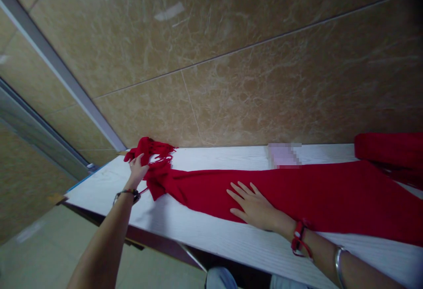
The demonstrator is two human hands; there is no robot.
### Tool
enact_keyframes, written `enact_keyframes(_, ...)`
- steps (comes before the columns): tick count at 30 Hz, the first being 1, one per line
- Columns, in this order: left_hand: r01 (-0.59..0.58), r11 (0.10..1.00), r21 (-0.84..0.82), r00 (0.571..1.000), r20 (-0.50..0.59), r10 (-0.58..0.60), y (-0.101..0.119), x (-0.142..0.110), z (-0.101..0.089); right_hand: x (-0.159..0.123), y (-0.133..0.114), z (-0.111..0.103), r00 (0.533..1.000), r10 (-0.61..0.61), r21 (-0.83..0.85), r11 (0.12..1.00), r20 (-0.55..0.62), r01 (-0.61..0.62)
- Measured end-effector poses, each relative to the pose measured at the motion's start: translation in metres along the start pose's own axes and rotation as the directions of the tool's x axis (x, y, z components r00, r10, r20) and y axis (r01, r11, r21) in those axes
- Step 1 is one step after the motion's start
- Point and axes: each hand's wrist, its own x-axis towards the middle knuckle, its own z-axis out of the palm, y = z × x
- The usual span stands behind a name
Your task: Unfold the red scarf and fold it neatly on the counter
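Note:
A long red scarf (307, 196) with a fringed end lies stretched along the white tabletop (211, 240). At the far left, its fringed end is bunched up and slightly raised, with my left hand (137, 169) closed on the cloth; part of the fingers is hidden by the folds. My right hand (253, 204) rests flat on the middle of the scarf, fingers spread, holding nothing. To the right the cloth widens and runs out of view.
Tiled wall (231, 95) rises along the table's back edge. Against it lies a small pale, blurred-out item (282, 156). More folded red cloth (390, 150) sits at the back right. Below the front edge, my knees (221, 278) show.

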Motion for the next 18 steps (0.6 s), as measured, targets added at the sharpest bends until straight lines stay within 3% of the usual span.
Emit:
enact_keyframes(3,-0.086,0.996,0.024,0.996,-0.030,0.087,0.022,-0.014,0.010,0.001,0.001,0.001,1.000,-0.002,-0.004,1.000,0.009,0.002)
enact_keyframes(4,-0.192,0.981,0.014,0.981,0.021,0.192,0.033,-0.022,0.013,0.001,0.002,0.001,1.000,-0.004,-0.004,1.000,0.009,0.004)
enact_keyframes(5,-0.332,0.943,-0.008,0.938,0.103,0.331,0.046,-0.032,0.015,0.001,0.002,0.002,1.000,-0.005,-0.003,1.000,0.009,0.005)
enact_keyframes(7,-0.585,0.803,-0.113,0.746,0.311,0.588,0.073,-0.058,0.019,0.001,0.003,0.001,1.000,-0.009,-0.001,1.000,0.007,0.009)
enact_keyframes(10,-0.700,0.658,-0.278,0.470,0.514,0.718,0.105,-0.100,0.025,0.001,0.004,0.000,1.000,-0.011,0.000,1.000,0.010,0.011)
enact_keyframes(11,-0.697,0.647,-0.310,0.423,0.550,0.720,0.110,-0.110,0.027,0.000,0.004,0.000,1.000,-0.009,-0.001,1.000,0.014,0.009)
enact_keyframes(13,-0.670,0.671,-0.317,0.405,0.601,0.689,0.112,-0.122,0.029,0.000,0.003,-0.001,1.000,-0.003,-0.004,1.000,0.026,0.003)
enact_keyframes(16,-0.647,0.713,-0.269,0.470,0.596,0.651,0.103,-0.126,0.023,0.000,0.002,-0.002,0.999,0.005,0.001,1.000,0.035,-0.005)
enact_keyframes(18,-0.677,0.685,-0.270,0.493,0.525,0.694,0.102,-0.129,0.016,0.000,0.002,-0.004,0.999,0.004,0.020,1.000,0.033,-0.005)
